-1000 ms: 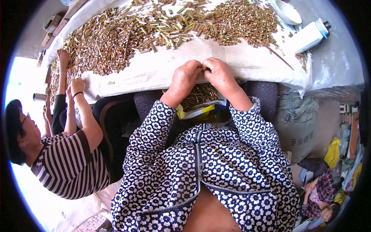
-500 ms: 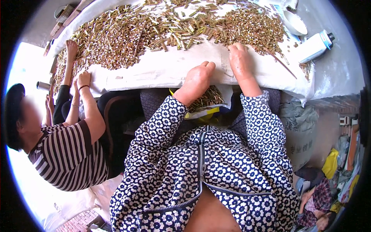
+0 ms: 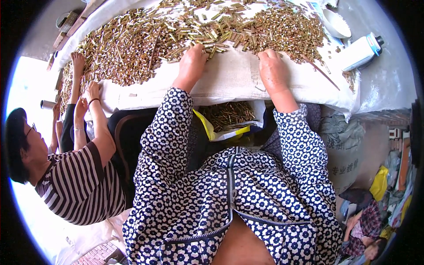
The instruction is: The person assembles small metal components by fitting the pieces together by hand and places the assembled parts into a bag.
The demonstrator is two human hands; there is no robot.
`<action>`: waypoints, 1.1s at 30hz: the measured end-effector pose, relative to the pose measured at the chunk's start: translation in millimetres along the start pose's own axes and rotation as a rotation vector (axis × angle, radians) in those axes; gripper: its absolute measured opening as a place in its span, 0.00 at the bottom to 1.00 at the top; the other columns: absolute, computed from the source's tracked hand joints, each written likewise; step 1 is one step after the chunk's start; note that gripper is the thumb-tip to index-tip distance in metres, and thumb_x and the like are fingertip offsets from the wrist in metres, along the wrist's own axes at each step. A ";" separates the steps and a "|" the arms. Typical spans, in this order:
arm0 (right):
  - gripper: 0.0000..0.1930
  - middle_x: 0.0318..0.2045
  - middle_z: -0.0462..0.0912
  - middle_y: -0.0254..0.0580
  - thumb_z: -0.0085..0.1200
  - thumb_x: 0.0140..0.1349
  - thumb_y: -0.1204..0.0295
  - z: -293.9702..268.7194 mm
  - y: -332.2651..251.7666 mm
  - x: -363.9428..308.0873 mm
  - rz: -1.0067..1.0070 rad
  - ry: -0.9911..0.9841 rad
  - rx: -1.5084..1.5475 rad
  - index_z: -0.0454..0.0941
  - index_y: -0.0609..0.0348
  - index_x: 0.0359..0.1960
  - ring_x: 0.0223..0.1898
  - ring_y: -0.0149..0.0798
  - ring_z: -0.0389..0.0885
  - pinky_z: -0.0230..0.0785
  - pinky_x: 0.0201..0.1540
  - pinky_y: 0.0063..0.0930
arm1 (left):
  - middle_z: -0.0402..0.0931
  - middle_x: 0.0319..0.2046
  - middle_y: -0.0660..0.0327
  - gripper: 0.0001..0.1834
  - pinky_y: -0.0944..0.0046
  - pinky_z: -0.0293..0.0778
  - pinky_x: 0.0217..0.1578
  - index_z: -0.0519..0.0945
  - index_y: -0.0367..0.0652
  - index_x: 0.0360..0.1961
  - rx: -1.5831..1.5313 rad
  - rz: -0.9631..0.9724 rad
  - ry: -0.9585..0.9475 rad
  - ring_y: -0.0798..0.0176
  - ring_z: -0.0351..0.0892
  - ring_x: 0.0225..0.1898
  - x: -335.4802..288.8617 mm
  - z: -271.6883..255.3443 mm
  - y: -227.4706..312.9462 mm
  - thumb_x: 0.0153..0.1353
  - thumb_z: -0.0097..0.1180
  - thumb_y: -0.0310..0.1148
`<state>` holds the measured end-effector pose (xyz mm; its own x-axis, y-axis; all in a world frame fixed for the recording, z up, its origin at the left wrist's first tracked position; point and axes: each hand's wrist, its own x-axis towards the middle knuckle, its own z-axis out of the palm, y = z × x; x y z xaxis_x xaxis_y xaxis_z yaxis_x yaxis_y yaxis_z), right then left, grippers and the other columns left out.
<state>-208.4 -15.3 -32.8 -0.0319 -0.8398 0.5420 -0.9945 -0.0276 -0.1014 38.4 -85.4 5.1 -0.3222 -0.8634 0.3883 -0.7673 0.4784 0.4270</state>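
Both hands [image 3: 192,64] [image 3: 272,71] at near edge of metal pieces [image 3: 285,33], grip unclear; bare cloth [image 3: 232,73] between.

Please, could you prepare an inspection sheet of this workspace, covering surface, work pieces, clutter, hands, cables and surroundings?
Surface: white cloth, slightly creased.
Work pieces: brass-coloured metal pieces heaped on the cloth; more small pieces inside an open bag below its edge.
Clutter: white bowl and capped white container, right.
Hands: left hand and right hand at the heaps' near edge; grasp unclear.
Cables: nothing seen.
Surroundings: striped-shirt co-worker left; grey sack right.
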 end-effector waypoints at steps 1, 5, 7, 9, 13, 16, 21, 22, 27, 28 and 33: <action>0.06 0.36 0.77 0.40 0.52 0.55 0.75 -0.1 0.2 0.6 0.004 -0.002 -0.003 0.77 0.55 0.34 0.41 0.45 0.77 0.73 0.41 0.36 | 0.78 0.31 0.46 0.07 0.51 0.73 0.37 0.73 0.36 0.37 0.069 0.026 -0.097 0.44 0.78 0.37 3.3 0.9 1.9 0.60 0.52 0.29; 0.05 0.34 0.77 0.42 0.54 0.54 0.74 -11.0 -6.3 4.7 0.120 -0.073 0.026 0.77 0.55 0.33 0.40 0.46 0.77 0.72 0.40 0.38 | 0.76 0.33 0.46 0.12 0.50 0.73 0.36 0.69 0.36 0.39 0.076 0.024 -0.144 0.44 0.78 0.37 1.9 3.5 15.3 0.57 0.56 0.28; 0.05 0.34 0.77 0.42 0.55 0.53 0.73 -13.2 -3.4 2.6 0.179 -0.111 0.050 0.77 0.55 0.33 0.39 0.46 0.77 0.72 0.40 0.38 | 0.77 0.32 0.46 0.11 0.52 0.73 0.35 0.70 0.36 0.39 -0.002 0.033 -0.101 0.45 0.79 0.35 -4.4 2.7 21.5 0.57 0.56 0.27; 0.05 0.32 0.77 0.42 0.56 0.53 0.73 -10.8 3.7 -3.5 0.067 0.065 0.081 0.76 0.56 0.32 0.38 0.47 0.77 0.72 0.39 0.39 | 0.77 0.31 0.47 0.11 0.53 0.74 0.34 0.71 0.36 0.39 -0.080 0.042 -0.060 0.47 0.80 0.34 -14.8 1.1 28.2 0.56 0.56 0.26; 0.06 0.32 0.77 0.43 0.58 0.52 0.73 -24.0 -5.6 -7.2 0.139 -0.050 0.129 0.76 0.56 0.31 0.36 0.47 0.78 0.72 0.37 0.38 | 0.77 0.24 0.54 0.11 0.64 0.73 0.29 0.75 0.36 0.41 -0.385 -0.023 -0.029 0.62 0.78 0.26 -38.4 3.9 26.4 0.56 0.55 0.24; 0.05 0.29 0.80 0.38 0.58 0.54 0.75 -33.0 -14.9 -14.2 0.147 -0.050 0.526 0.76 0.58 0.32 0.30 0.39 0.79 0.72 0.33 0.30 | 0.79 0.26 0.58 0.08 0.71 0.71 0.26 0.75 0.37 0.40 -0.527 -0.189 -0.133 0.69 0.77 0.26 -47.2 1.0 30.0 0.59 0.54 0.24; 0.04 0.27 0.80 0.31 0.58 0.56 0.79 -33.5 -35.6 -17.3 0.349 -0.294 1.098 0.77 0.62 0.32 0.28 0.23 0.77 0.70 0.34 0.18 | 0.79 0.30 0.62 0.04 0.76 0.67 0.23 0.74 0.40 0.38 -1.209 -0.470 -0.160 0.72 0.78 0.30 -53.7 -5.8 40.2 0.64 0.53 0.28; 0.04 0.28 0.80 0.32 0.59 0.55 0.79 -35.7 -39.4 -17.9 0.381 -0.336 1.198 0.77 0.62 0.32 0.29 0.24 0.77 0.71 0.36 0.18 | 0.79 0.30 0.62 0.04 0.76 0.67 0.23 0.74 0.40 0.38 -1.208 -0.471 -0.162 0.72 0.78 0.30 -55.1 -7.5 43.6 0.64 0.53 0.28; 0.04 0.30 0.80 0.35 0.58 0.56 0.79 -47.7 -55.4 -20.3 0.420 -0.388 1.481 0.78 0.63 0.32 0.32 0.27 0.78 0.72 0.39 0.20 | 0.79 0.31 0.62 0.04 0.77 0.67 0.23 0.74 0.41 0.39 -1.356 -0.601 -0.176 0.72 0.78 0.30 -63.8 -9.0 52.3 0.64 0.53 0.29; 0.04 0.31 0.80 0.36 0.58 0.56 0.79 -47.7 -56.3 -21.1 0.423 -0.406 1.506 0.78 0.64 0.33 0.34 0.27 0.79 0.72 0.39 0.21 | 0.79 0.31 0.62 0.04 0.77 0.67 0.23 0.74 0.41 0.39 -1.357 -0.600 -0.178 0.72 0.78 0.30 -64.6 -8.6 53.8 0.64 0.53 0.29; 0.05 0.33 0.80 0.35 0.57 0.57 0.80 -44.5 -60.3 -29.4 0.464 -0.382 1.605 0.78 0.64 0.35 0.35 0.28 0.79 0.72 0.42 0.21 | 0.79 0.28 0.61 0.05 0.77 0.67 0.22 0.73 0.40 0.38 -1.456 -0.585 -0.139 0.72 0.77 0.27 -69.6 -7.8 59.7 0.65 0.53 0.29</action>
<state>-151.9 35.2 -5.4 -0.0055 -0.9993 0.0375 0.1874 -0.0379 -0.9816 19.4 4.5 9.9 -0.2929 -0.9450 -0.1454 0.3458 -0.2464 0.9054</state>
